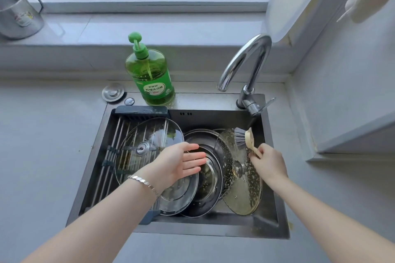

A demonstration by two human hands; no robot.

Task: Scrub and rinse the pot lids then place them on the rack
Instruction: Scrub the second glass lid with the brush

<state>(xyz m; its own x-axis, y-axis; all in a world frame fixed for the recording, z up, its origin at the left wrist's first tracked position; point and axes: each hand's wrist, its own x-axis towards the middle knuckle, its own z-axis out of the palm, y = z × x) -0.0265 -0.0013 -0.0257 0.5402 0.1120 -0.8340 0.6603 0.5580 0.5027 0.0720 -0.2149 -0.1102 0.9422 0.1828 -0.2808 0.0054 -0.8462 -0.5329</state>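
Observation:
Several pot lids lie in the dark sink (269, 215). A large glass lid (147, 134) rests on the roll-up rack (106, 156) across the sink's left half. A steel lid (181, 194) leans at the rack's right edge, with another steel lid (208, 181) behind it. At the right a soapy glass lid (245, 192) stands tilted. My right hand (267, 160) grips the beige handle of a dish brush (243, 136), whose grey bristles touch the soapy lid's top edge. My left hand (181, 162) hovers flat, fingers straight, over the steel lids.
A green dish-soap pump bottle (152, 77) stands behind the sink, next to a sink strainer plug (112, 92). The chrome faucet (245, 66) arches over the back right corner. A metal mug (18, 15) sits on the window sill. Grey counter surrounds the sink.

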